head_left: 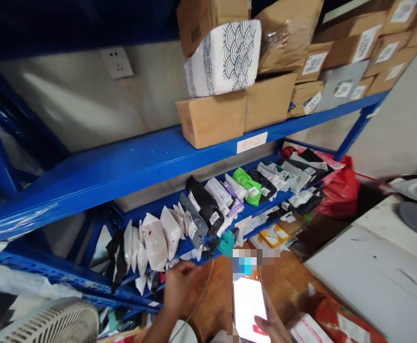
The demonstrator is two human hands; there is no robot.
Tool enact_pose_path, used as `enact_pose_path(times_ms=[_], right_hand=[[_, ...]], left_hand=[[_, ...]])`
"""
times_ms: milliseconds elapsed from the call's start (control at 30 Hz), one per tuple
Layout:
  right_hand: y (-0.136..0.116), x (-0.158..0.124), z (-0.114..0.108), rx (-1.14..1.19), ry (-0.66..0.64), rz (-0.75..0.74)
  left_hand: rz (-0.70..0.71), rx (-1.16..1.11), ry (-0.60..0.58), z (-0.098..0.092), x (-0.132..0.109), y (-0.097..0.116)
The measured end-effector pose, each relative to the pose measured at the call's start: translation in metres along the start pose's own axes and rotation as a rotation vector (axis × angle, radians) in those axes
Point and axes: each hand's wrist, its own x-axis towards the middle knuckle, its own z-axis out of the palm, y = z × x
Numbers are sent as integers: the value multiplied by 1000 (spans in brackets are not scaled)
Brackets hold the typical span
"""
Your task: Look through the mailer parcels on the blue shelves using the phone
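- A white fan grille [51, 324] is seen at the lower left corner, below the blue shelving rack [123, 166].
- On the lower shelf, a row of soft mailer parcels [158, 240] is stood on edge, white ones at the left, then grey and black ones, a green one [247, 185] further right.
- The left hand [178, 290] is raised just below the white parcels, its fingers curled loosely inward; nothing is seen gripped in it, and contact with the parcels cannot be told.
- A smartphone [248, 305] with a lit white screen is held up by the right hand [271, 326], fingers wrapped around its lower right edge; it lies just right of the left hand, in front of the lower shelf.
- On the upper shelf, cardboard boxes [212, 119] are stacked, with a white wave-patterned package [223, 59] resting on them.
- A red bag [339, 190] is seen beyond the shelf's right end.
- A white table [372, 276] is at the far right.
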Motion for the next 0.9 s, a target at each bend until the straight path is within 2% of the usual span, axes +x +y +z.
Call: enact_pose_path(times_ms=[67, 167, 233, 300, 333, 433, 500, 700, 900], right_hand=[[-6, -2, 10, 99, -35, 13], [-20, -8, 25, 248, -159, 24], [-29, -12, 33, 256, -222, 4], [-35, -13, 39, 222, -221, -22], [-36, -13, 41, 206, -208, -34], [-34, -10, 45, 168, -152, -67], [-33, -9, 48, 128, -121, -70], [-40, -12, 52, 14, -30, -123], [-40, -19, 53, -35, 18, -171]], left_hand=[[-18, -123, -167, 32, -18, -1], [-105, -345, -349, 56, -33, 3], [-283, -587, -508, 59, -41, 11], [-446, -789, -699, 58, -49, 20], [-480, -838, -798, 57, -54, 25], [-427, -832, -1013, 55, -65, 33], [-402, -808, -1036, 55, -70, 33], [-394, -876, -1012, 56, -78, 28], [-384, -885, -980, 53, -86, 32]])
